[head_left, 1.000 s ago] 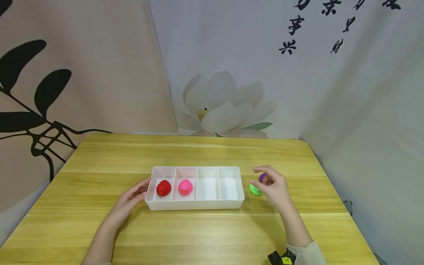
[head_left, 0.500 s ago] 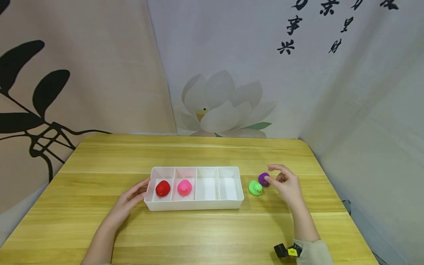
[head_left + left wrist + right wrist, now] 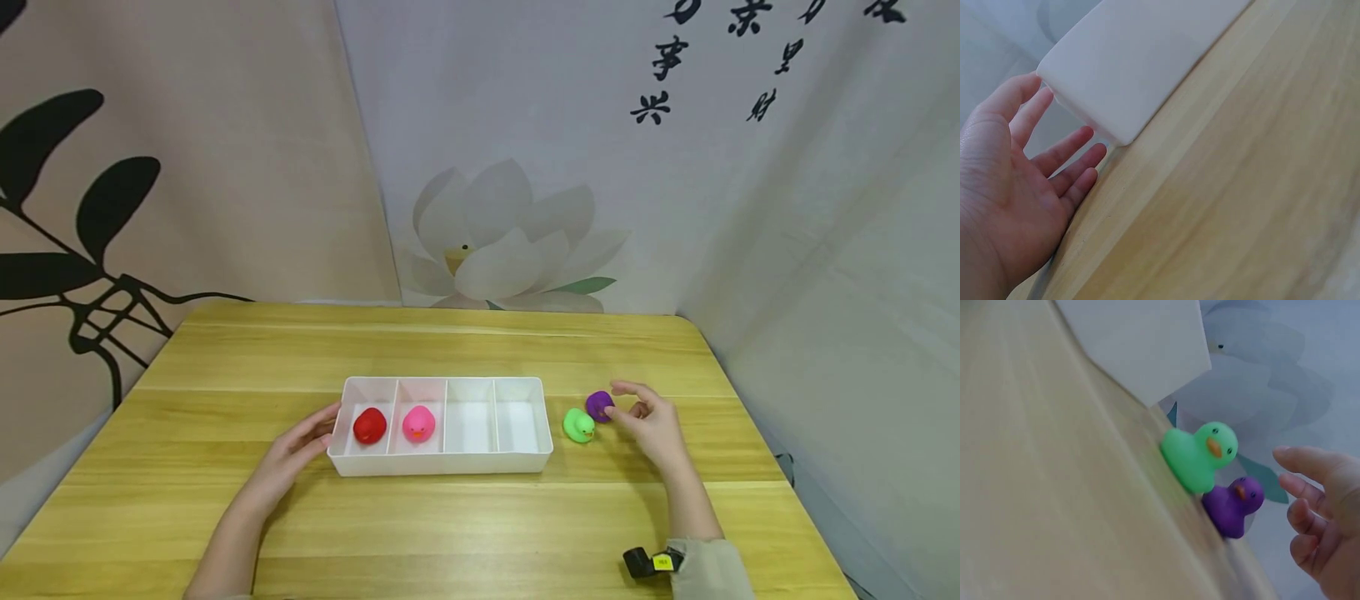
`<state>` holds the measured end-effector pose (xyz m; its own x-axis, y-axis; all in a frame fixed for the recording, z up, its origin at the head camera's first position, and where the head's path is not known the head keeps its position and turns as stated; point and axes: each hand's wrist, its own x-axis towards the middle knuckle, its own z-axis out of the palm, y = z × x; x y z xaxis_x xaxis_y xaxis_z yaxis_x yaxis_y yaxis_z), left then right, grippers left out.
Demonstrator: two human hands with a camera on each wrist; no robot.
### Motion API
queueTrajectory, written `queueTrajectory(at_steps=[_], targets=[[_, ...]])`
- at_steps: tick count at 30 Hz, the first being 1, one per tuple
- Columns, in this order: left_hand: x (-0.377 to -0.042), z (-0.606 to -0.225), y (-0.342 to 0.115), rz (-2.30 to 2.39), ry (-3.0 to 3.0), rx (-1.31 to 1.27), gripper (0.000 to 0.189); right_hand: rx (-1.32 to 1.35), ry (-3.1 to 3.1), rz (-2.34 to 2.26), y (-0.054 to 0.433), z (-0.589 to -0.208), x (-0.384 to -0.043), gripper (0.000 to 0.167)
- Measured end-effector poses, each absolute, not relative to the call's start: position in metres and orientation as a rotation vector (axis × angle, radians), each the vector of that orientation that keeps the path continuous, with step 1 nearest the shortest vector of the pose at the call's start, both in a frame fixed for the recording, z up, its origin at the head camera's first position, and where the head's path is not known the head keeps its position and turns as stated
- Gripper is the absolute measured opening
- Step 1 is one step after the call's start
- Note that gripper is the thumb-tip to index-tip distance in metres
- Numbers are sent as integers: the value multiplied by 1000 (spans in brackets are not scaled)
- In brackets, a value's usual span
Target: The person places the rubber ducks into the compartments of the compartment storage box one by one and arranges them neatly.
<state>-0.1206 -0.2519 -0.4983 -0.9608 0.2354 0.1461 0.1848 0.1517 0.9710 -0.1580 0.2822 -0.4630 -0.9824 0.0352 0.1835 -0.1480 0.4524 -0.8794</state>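
Both hands [image 3: 291, 452] [image 3: 651, 427] are loosely spread, the right thumb [image 3: 619, 417] partly hiding the purple duck [image 3: 597, 405] in head view.

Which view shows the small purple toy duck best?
The right wrist view: the small purple toy duck appears largest there, its orange beak and eyes visible. The head view shows it smaller, beside the right hand; the left wrist view doesn't show it.

The left-wrist view crops the white tray [image 3: 1132, 62] at 12 o'clock; the right-wrist view crops the right hand [image 3: 1334, 522] at 4 o'clock.
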Motion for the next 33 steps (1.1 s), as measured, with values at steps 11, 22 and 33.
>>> queueTrajectory(at_steps=[11,22,33], targets=[[-122,-498,-252,1975,2351,444,45,99,-2596,1554,289,-486,-164,41],[-122,-499,-252,1967,2362,427,46,34,-2603,1532,289,-498,-168,43],[-121,-499,-253,1948,2359,414,46,8,-2580,1523,288,-504,-166,41]])
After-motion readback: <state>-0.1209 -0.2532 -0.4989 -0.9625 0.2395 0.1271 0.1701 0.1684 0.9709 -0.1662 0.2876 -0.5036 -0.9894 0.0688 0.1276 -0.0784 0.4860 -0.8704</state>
